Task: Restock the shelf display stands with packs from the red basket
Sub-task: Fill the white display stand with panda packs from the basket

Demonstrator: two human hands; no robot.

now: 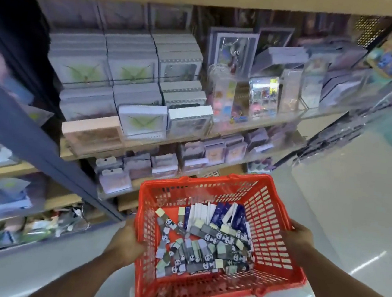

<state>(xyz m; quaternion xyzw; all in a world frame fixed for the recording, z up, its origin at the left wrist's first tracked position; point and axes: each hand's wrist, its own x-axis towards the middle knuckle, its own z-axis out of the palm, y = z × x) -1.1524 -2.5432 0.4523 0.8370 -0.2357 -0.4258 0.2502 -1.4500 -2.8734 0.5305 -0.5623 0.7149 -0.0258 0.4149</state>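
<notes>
A: What's the biggest thing on my feed?

B: The shelves (pixel 142 140), running from the left edge up toward the top right corner, several tiers deep. I see grey boxes (pixel 135 69) with green butterfly prints stacked on the upper tier, and clear stands (pixel 263 97) with small colourful items to their right.

A: And the basket (pixel 274 248)?

B: Red plastic lattice, held over the pale floor (pixel 355 189) below the shelves, tilted so I look straight into it. Its far rim sits near the lowest tier.

A: Hands?

B: My left hand (pixel 127 240) grips the basket's left wall, fingers curled over the rim. My right hand (pixel 298 236) holds the right rim; the fingers wrap over the edge, their tips hidden.

A: What's inside?

B: Packs (pixel 204 246): a loose heap of narrow grey ones with panda faces and pale card tabs across the bottom, and white and dark blue ones lying side by side against the far wall.
</notes>
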